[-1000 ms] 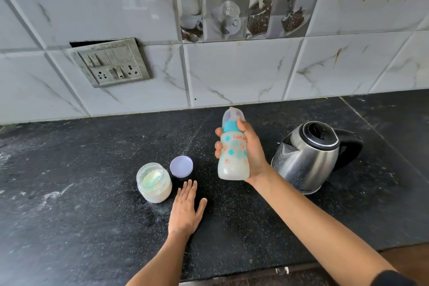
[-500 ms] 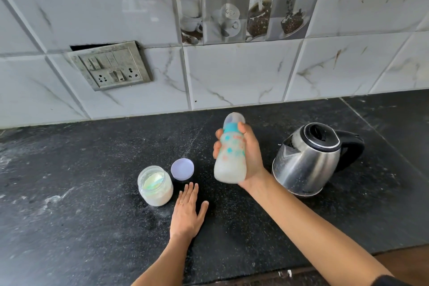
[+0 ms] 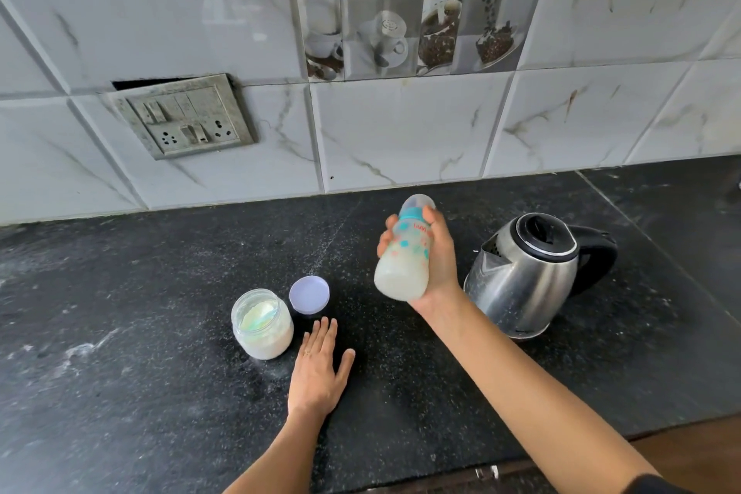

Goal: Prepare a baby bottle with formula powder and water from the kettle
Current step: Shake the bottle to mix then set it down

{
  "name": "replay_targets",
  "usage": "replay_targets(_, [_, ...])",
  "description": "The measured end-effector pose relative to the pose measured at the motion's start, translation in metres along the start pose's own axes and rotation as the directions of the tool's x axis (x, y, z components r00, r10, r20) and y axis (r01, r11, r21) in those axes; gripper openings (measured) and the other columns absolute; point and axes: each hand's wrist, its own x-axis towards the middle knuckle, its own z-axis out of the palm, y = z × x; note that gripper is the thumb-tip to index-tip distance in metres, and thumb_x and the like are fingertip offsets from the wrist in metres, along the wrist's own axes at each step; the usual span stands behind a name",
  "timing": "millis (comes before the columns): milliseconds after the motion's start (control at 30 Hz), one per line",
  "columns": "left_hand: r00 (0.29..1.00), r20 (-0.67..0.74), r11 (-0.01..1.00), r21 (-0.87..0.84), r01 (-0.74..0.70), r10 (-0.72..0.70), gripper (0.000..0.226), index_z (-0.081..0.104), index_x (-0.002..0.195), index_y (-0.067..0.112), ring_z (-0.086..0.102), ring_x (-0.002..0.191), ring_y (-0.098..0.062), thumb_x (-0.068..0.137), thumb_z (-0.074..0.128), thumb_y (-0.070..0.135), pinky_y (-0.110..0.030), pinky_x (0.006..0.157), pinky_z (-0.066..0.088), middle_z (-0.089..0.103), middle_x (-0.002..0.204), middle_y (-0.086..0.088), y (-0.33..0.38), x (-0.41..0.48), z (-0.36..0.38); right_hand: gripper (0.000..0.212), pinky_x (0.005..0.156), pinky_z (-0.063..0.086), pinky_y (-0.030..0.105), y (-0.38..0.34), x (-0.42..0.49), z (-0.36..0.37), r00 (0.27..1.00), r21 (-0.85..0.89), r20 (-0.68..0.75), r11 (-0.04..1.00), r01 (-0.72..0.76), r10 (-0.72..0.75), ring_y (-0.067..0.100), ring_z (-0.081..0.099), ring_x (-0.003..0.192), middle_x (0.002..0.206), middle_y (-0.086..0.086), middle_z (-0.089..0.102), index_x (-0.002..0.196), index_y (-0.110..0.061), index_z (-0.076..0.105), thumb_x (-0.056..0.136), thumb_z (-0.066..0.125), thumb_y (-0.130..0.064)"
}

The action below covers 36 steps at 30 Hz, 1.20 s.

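My right hand (image 3: 439, 257) grips a capped baby bottle (image 3: 403, 265) with a teal collar, held above the counter and tilted with its top leaning right. Milky white liquid fills its lower part. A steel kettle (image 3: 529, 277) with a black lid and handle stands just right of that hand. An open glass jar of white formula powder (image 3: 262, 327) sits to the left, its pale lilac lid (image 3: 309, 294) lying flat beside it. My left hand (image 3: 318, 371) rests flat on the counter, fingers straight, just right of the jar.
The black speckled stone counter (image 3: 120, 353) carries scattered white powder on its left side. A tiled wall with a switch and socket plate (image 3: 184, 116) rises behind. The counter's front edge (image 3: 461, 469) runs along the bottom.
The bottle in my right hand has gone from upright to tilted and shifted slightly, blurred by motion. My left hand stays flat in place.
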Motion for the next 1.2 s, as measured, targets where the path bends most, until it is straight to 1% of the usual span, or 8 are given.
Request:
replay_targets(233, [1.0, -0.003, 1.0, 0.013, 0.01, -0.01, 0.067, 0.014, 0.15, 0.016, -0.009, 0.138, 0.0, 0.096, 0.032, 0.051, -0.019, 0.113, -0.011, 0.01, 0.157, 0.002, 0.003, -0.001, -0.003, 0.046, 0.053, 0.053, 0.028, 0.013, -0.001, -0.002, 0.993, -0.073, 0.107, 0.996, -0.044, 0.052, 0.021, 0.061, 0.056, 0.08, 0.006, 0.061, 0.106, -0.014, 0.055, 0.069, 0.075, -0.033])
replay_targets(333, [1.0, -0.003, 1.0, 0.018, -0.001, 0.001, 0.07, 0.013, 0.15, 0.017, -0.009, 0.138, 0.0, 0.094, 0.026, 0.056, -0.017, 0.111, -0.014, 0.009, 0.157, 0.002, 0.003, -0.001, -0.002, 0.032, 0.052, 0.053, 0.025, -0.003, 0.008, 0.0, 1.0, 0.026, 0.007, 1.0, 0.003, -0.003, 0.018, 0.06, 0.053, 0.076, 0.004, 0.061, 0.095, -0.01, 0.053, 0.082, 0.061, -0.037])
replay_targets(500, [1.0, -0.007, 1.0, 0.024, -0.006, 0.006, 0.082, 0.013, 0.15, 0.016, -0.009, 0.138, 0.0, 0.084, 0.011, 0.066, -0.014, 0.11, -0.017, 0.009, 0.157, 0.003, 0.001, 0.001, -0.001, 0.053, 0.052, 0.053, 0.029, 0.017, -0.007, -0.007, 0.991, -0.118, 0.121, 0.992, -0.046, 0.061, 0.021, 0.06, 0.055, 0.081, 0.006, 0.06, 0.103, -0.014, 0.053, 0.063, 0.08, -0.035])
replay_targets(600, [1.0, -0.008, 1.0, 0.013, -0.007, 0.007, 0.088, 0.014, 0.15, 0.017, -0.008, 0.139, 0.0, 0.081, 0.005, 0.07, -0.015, 0.11, -0.016, 0.01, 0.157, 0.003, 0.0, 0.0, 0.0, 0.034, 0.052, 0.053, 0.025, 0.001, 0.009, -0.002, 1.0, -0.003, 0.023, 1.0, -0.003, 0.003, 0.018, 0.06, 0.054, 0.077, 0.003, 0.061, 0.094, -0.011, 0.053, 0.077, 0.066, -0.037])
replay_targets(800, [1.0, -0.017, 1.0, 0.007, 0.004, -0.004, 0.087, 0.014, 0.15, 0.016, -0.009, 0.138, 0.0, 0.081, 0.007, 0.069, -0.014, 0.109, -0.017, 0.01, 0.157, 0.003, 0.001, 0.0, -0.001, 0.05, 0.053, 0.053, 0.029, 0.014, 0.002, -0.003, 0.988, -0.098, 0.148, 0.995, -0.025, 0.039, 0.019, 0.061, 0.057, 0.082, 0.005, 0.06, 0.101, -0.011, 0.051, 0.066, 0.077, -0.036])
replay_targets(967, [1.0, -0.02, 1.0, -0.008, 0.01, -0.01, 0.087, 0.014, 0.15, 0.017, -0.008, 0.139, 0.001, 0.08, 0.007, 0.07, -0.018, 0.112, -0.012, 0.01, 0.157, 0.004, 0.002, -0.001, 0.0, 0.043, 0.052, 0.053, 0.025, -0.003, 0.011, -0.001, 0.996, 0.073, 0.083, 0.997, -0.023, 0.017, 0.018, 0.062, 0.055, 0.078, 0.004, 0.061, 0.091, -0.01, 0.055, 0.063, 0.079, -0.033])
replay_targets(1100, [1.0, -0.019, 1.0, 0.009, 0.013, -0.013, 0.074, 0.015, 0.149, 0.016, -0.008, 0.138, 0.0, 0.091, 0.025, 0.061, -0.02, 0.114, -0.01, 0.012, 0.157, 0.003, 0.002, 0.001, 0.0, 0.047, 0.052, 0.053, 0.029, 0.01, -0.006, -0.005, 0.982, -0.113, 0.165, 0.991, -0.07, 0.089, 0.02, 0.061, 0.056, 0.082, 0.006, 0.061, 0.092, -0.012, 0.063, 0.056, 0.084, -0.033])
replay_targets(1200, [1.0, -0.021, 1.0, 0.008, 0.01, -0.009, 0.069, 0.015, 0.15, 0.017, -0.007, 0.139, 0.0, 0.093, 0.03, 0.054, -0.02, 0.114, -0.009, 0.011, 0.157, 0.003, 0.004, 0.0, 0.0, 0.046, 0.052, 0.054, 0.027, -0.001, -0.001, -0.001, 0.996, -0.013, 0.082, 0.999, -0.044, 0.045, 0.02, 0.061, 0.056, 0.081, 0.005, 0.063, 0.097, -0.012, 0.055, 0.065, 0.078, -0.035])
